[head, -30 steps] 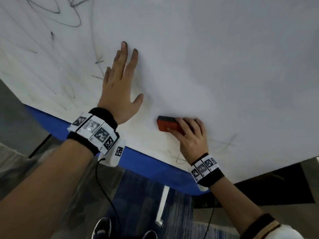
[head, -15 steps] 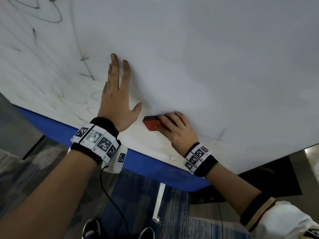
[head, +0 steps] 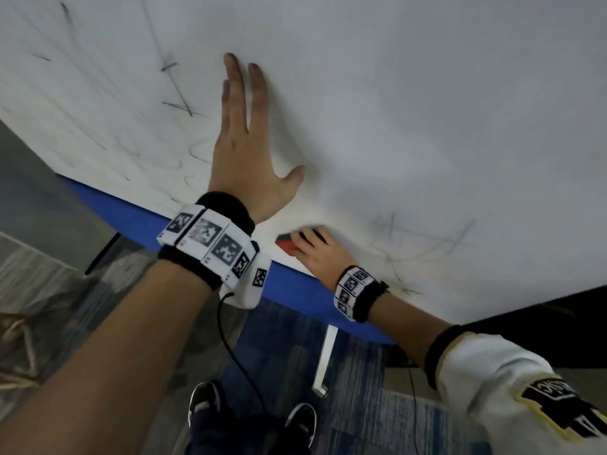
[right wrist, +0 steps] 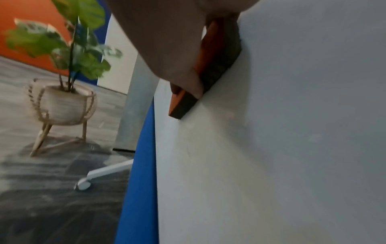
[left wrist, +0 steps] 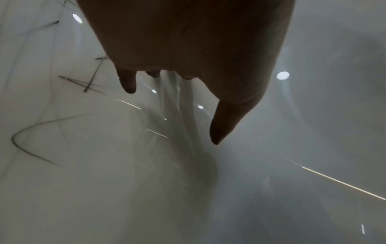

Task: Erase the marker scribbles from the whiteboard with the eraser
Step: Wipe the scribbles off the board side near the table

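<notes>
whiteboard [head: 394,93]: left hand [head: 244,156] flat, fingers straight, likely bracing it; right hand [head: 320,252] grips eraser [head: 285,245] near its lower blue edge, felt pressed flat to wipe scribbles [head: 177,103].

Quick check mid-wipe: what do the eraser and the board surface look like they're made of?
Eraser: a hard, smooth orange back, probably plastic, over a dark fuzzy pad that looks like felt, pressed on the board by the right hand. Whiteboard: glossy white, mirroring ceiling lights, likely coated metal or melamine; I cannot tell which.
</notes>
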The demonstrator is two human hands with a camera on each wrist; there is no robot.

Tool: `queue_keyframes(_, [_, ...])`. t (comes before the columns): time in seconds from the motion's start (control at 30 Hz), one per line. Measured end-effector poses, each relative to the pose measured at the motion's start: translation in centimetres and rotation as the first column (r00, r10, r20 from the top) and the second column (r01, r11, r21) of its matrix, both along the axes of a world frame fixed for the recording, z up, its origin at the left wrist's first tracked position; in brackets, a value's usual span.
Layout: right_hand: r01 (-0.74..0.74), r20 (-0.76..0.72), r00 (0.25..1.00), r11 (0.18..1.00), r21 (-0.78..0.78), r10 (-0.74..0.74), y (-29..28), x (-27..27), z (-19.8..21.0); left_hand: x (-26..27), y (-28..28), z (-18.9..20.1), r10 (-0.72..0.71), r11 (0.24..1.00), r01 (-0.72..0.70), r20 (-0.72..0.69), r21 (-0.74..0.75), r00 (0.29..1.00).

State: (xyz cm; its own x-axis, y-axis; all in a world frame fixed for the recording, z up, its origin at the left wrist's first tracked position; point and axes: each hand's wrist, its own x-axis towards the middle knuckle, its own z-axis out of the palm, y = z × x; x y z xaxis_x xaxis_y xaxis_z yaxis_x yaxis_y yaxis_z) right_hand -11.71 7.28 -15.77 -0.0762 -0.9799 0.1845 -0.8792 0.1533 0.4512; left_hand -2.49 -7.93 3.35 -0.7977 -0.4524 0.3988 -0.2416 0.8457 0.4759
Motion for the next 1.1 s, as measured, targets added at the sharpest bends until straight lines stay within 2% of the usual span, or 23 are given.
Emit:
queue_keyframes(0.07, [0.021, 0.032, 0.999, 1.0, -0.002, -0.021, 0.5, 0.2, -0.8, 0.0, 0.2, 0.1, 0.002, 1.0, -0.002, -0.01, 0.008, 1.0])
queue_keyframes(0.17, [0.092, -0.008, 0.996, 0.958, 0.272, -0.094, 7.7, -0.9, -5.3, 0.2, 0.0, 0.3, 0.012, 1.0, -0.012, 0.001, -0.016, 1.0])
queue_keyframes(0.23, [0.165, 0.019, 0.981, 0.879, 0.447, -0.194, 15.2, -2.2, -7.6, 0.4, -0.3, 0.4, -0.003, 0.999, 0.003, 0.011, -0.034, 1.0])
queue_keyframes(0.27, [0.218, 0.003, 0.968, 0.846, 0.486, -0.251, 18.4, -3.0, -8.2, 0.4, -0.4, 0.5, -0.002, 0.999, 0.002, 0.009, -0.044, 1.0])
queue_keyframes(0.33, [0.272, -0.027, 0.955, 0.84, 0.469, -0.294, 22.1, -3.2, -6.2, 0.2, -0.2, 0.4, 0.014, 0.999, -0.014, -0.005, -0.046, 1.0])
queue_keyframes(0.4, [0.25, -0.026, 0.966, 0.907, 0.338, -0.257, 21.4, -3.1, -1.6, -0.3, 0.5, 0.0, 0.032, 0.999, -0.032, -0.045, 0.002, 0.998])
queue_keyframes(0.47, [0.131, -0.048, 0.991, 0.99, 0.057, -0.128, 17.9, -3.1, 3.9, -0.7, 1.2, -0.3, 0.052, 0.998, -0.048, -0.084, 0.051, 0.995])
queue_keyframes(0.5, [0.082, -0.055, 0.995, 0.992, -0.092, -0.087, 15.7, -3.0, 7.2, -0.9, 1.4, -0.5, 0.061, 0.996, -0.055, -0.097, 0.063, 0.993])
queue_keyframes(0.6, [0.063, -0.057, 0.994, 0.905, -0.42, -0.095, 11.7, -2.9, 15.8, -1.0, 1.5, -0.7, 0.061, 0.995, -0.051, -0.117, 0.081, 0.991])
queue_keyframes(0.67, [0.103, -0.025, 0.99, 0.845, -0.524, -0.137, 11.0, -3.2, 17.9, -0.8, 1.3, -0.7, 0.049, 0.996, -0.039, -0.121, 0.083, 0.991])
queue_keyframes(0.7, [0.114, -0.024, 0.988, 0.832, -0.543, -0.151, 11.0, -3.3, 17.4, -0.7, 1.2, -0.7, 0.041, 0.997, -0.033, -0.115, 0.075, 0.992])
queue_keyframes(0.73, [0.1, -0.031, 0.99, 0.854, -0.511, -0.135, 11.4, -3.4, 15.6, -0.5, 1.2, -0.9, 0.034, 0.998, -0.027, -0.102, 0.064, 0.994])
queue_keyframes(0.77, [0.067, -0.053, 0.994, 0.908, -0.414, -0.098, 12.3, -3.5, 12.8, -0.2, 1.4, -1.1, 0.025, 0.998, -0.02, -0.084, 0.055, 0.996])
queue_keyframes(0.83, [0.038, -0.106, 0.993, 0.996, -0.078, -0.046, 15.0, -3.5, 5.6, 0.3, 1.8, -1.6, -0.006, 0.998, 0.008, -0.035, 0.055, 0.999])
queue_keyframes(0.9, [0.11, -0.133, 0.987, 0.98, 0.166, -0.089, 18.2, -3.5, 0.0, 0.6, 2.4, -2.1, -0.036, 0.997, 0.035, 0.017, 0.071, 0.999])
queue_keyframes(0.93, [0.12, -0.163, 0.983, 0.971, 0.207, -0.087, 19.3, -3.5, -1.6, 0.6, 2.5, -2.1, -0.041, 0.996, 0.038, 0.031, 0.078, 0.999])
queue_keyframes(1.0, [0.088, -0.172, 0.984, 0.966, 0.241, -0.046, 19.9, -3.6, -3.3, 0.7, 2.5, -2.1, -0.037, 0.995, 0.033, 0.039, 0.095, 0.999])
queue_keyframes(1.07, [0.085, -0.101, 0.993, 0.971, 0.224, -0.063, 18.9, -3.8, -1.3, 0.6, 2.5, -2.1, -0.042, 0.994, 0.038, 0.035, 0.105, 0.998])
queue_keyframes(1.1, [0.064, -0.071, 0.996, 0.986, 0.151, -0.053, 18.2, -4.0, 0.8, 0.6, 2.5, -2.1, -0.043, 0.994, 0.039, 0.035, 0.104, 0.998])
